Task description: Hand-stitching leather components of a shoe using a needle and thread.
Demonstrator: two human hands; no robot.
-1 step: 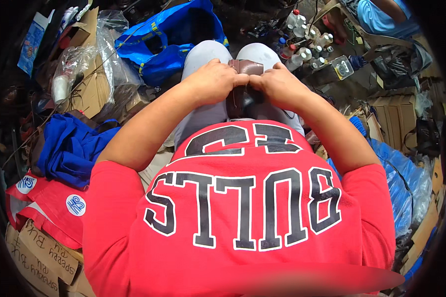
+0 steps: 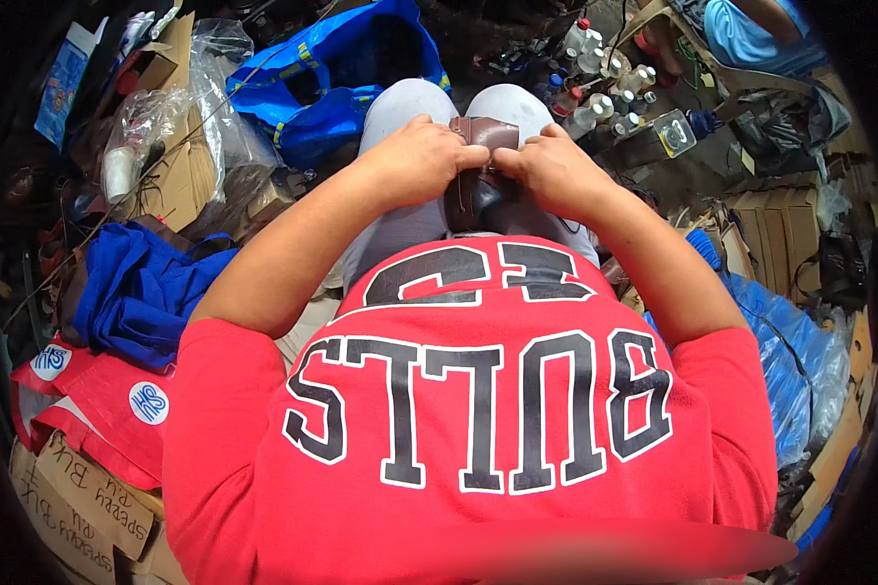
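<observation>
The person is sitting with a brown leather piece (image 2: 488, 133) between the knees (image 2: 410, 101), just above a dark shiny part (image 2: 488, 200). The left hand (image 2: 421, 156) is grasping its left side and the right hand (image 2: 558, 171) is grasping its right side, the thumbs (image 2: 474, 156) nearly meeting. A blue bag (image 2: 312, 93) is lying beside the left knee, while plastic bottles (image 2: 595, 63) are clustering beyond the right one.
</observation>
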